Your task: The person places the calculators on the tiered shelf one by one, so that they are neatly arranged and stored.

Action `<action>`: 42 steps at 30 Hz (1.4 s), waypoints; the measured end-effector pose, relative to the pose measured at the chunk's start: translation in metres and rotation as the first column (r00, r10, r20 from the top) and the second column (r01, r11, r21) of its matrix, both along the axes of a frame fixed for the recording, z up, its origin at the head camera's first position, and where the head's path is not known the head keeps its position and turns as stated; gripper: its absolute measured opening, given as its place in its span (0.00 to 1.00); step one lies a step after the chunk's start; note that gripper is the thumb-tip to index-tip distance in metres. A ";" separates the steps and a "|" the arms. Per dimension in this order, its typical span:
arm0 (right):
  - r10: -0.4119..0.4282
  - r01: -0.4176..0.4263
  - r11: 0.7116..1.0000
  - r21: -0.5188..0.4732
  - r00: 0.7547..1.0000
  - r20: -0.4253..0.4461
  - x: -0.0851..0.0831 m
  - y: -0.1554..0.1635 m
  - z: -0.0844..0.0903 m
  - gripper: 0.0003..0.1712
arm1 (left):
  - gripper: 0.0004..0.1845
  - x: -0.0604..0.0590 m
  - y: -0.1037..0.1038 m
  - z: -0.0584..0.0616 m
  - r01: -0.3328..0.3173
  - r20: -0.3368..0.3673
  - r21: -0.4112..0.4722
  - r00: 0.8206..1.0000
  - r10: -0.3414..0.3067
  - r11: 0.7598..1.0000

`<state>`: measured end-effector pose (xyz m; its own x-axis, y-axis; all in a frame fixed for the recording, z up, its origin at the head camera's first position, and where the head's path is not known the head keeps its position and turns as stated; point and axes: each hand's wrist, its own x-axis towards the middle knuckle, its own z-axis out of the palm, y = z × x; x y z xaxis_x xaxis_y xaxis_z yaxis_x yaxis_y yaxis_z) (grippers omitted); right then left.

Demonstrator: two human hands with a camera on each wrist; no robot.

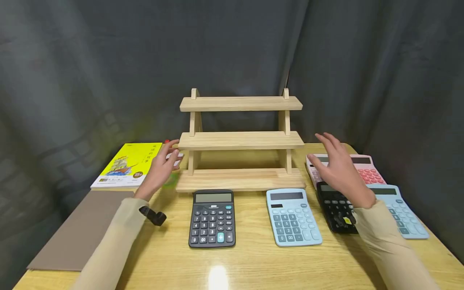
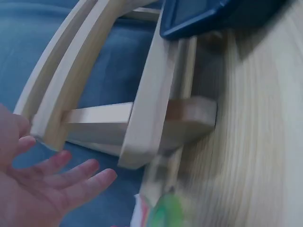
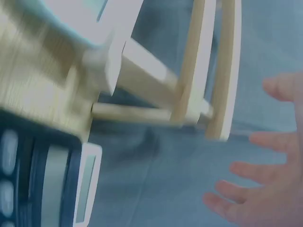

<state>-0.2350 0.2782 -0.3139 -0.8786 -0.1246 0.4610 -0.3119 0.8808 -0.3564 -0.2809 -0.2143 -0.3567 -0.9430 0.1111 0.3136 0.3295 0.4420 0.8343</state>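
Note:
A three-tier wooden shelf (image 1: 241, 140) stands at the middle of the table. My left hand (image 1: 159, 169) is just off its left side with fingers spread, holding nothing; in the left wrist view the fingers (image 2: 85, 182) lie near the ends of the planks. To the shelf's right, my right hand (image 1: 337, 169) hovers over several calculators, its fingers and thumb apart and nothing between them. Before the shelf lie a dark calculator (image 1: 212, 219) and a light blue calculator (image 1: 294, 219). Under the right hand are a black calculator (image 1: 328, 213) and a pink calculator (image 1: 369, 174).
A second light blue calculator (image 1: 407, 217) lies at the right edge. On the left are a yellow book (image 1: 132, 161) and a brown flat board (image 1: 77, 229). Behind my left hand, a small white and green item (image 1: 175, 161) is partly hidden. A grey curtain (image 1: 239, 44) hangs behind the table.

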 end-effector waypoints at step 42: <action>0.436 -0.268 0.872 -0.409 0.807 0.400 0.111 -0.216 -0.076 0.57 | 0.26 -0.022 0.010 -0.007 0.058 0.116 0.362 0.987 -0.107 0.931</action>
